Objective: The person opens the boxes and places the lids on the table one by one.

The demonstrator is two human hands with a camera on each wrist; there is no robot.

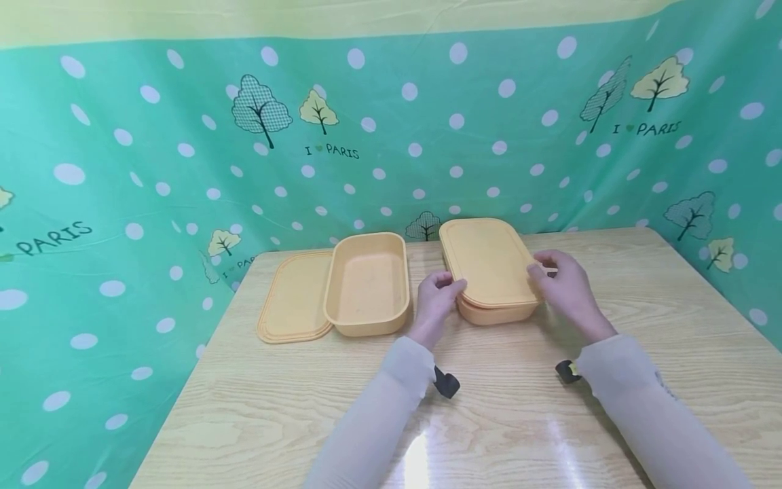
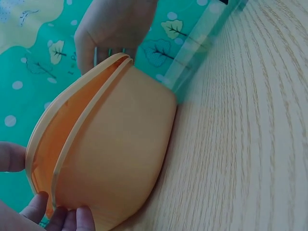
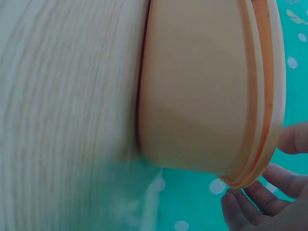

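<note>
A pale orange lid (image 1: 485, 261) lies loosely over a matching rectangular food container (image 1: 497, 315) at the table's back. My left hand (image 1: 435, 305) pinches the lid's near left corner, its thumb on top. On the opposite side, my right hand (image 1: 568, 285) holds the lid's right edge between thumb and fingers. In the left wrist view, a gap shows between the lid and the container's rim (image 2: 91, 106), narrowing towards the right hand (image 2: 118, 24). Some left fingertips (image 2: 84, 219) touch the container's wall. The right wrist view also shows a narrow gap under the lid (image 3: 279, 72).
To the left stands a second, uncovered food container (image 1: 366, 278) with nothing in it. Another flat lid (image 1: 296, 295) lies beside it, its right edge hidden by that container. A green dotted cloth (image 1: 379, 136) hangs behind and beside the wooden table (image 1: 263, 407).
</note>
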